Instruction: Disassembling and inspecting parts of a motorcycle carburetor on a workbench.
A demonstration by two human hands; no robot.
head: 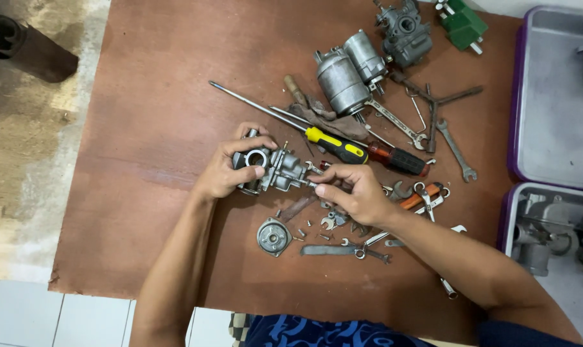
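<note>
My left hand (230, 168) grips a grey metal carburetor body (280, 168) above a brown board (156, 115), thumb and fingers wrapped round its round opening. My right hand (352, 193) pinches a small metal part at the carburetor's right side, fingertips touching it. What exactly sits between those fingertips is too small to tell. A round metal cover (273, 236) lies on the board just below the carburetor, with small screws beside it.
Two screwdrivers, one with a yellow-black handle (336, 145), one red-black (397, 159), lie behind my hands. Two grey cylinders (349, 74), another carburetor (404, 32), a green part (462, 22), several wrenches (455, 148) and pliers (420, 196) are scattered right. Purple-rimmed trays (552, 96) stand at far right.
</note>
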